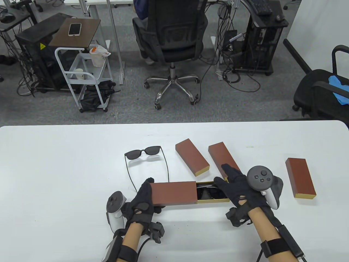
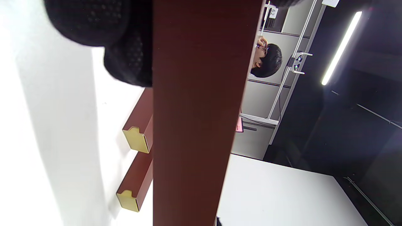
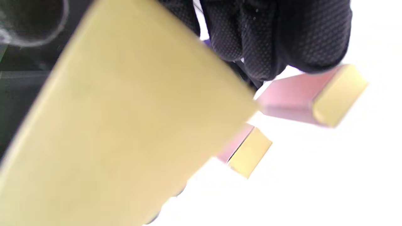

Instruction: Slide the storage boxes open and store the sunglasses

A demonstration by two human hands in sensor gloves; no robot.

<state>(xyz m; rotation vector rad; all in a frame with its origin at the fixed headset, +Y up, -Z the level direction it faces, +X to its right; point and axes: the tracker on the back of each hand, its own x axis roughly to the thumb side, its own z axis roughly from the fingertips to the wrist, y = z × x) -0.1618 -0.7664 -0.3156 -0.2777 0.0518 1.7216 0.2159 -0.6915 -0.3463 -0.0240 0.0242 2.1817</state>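
- My left hand (image 1: 143, 200) grips the left end of the brown sleeve (image 1: 174, 193), fingers curled round it.
- My right hand (image 1: 240, 188) holds the gold drawer (image 1: 215, 200), slid partly out of the sleeve's right end, with dark sunglasses (image 1: 207, 192) inside.
- Another pair of sunglasses (image 1: 143, 154) lies open just beyond the sleeve.
- Three closed boxes (image 1: 192, 157) lie beyond and right of the sleeve.

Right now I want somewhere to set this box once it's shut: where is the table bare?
Bare: left of the loose sunglasses to the table edge, and between the two angled boxes and the far-right box. Crowded: the centre, where both hands hold the open box.
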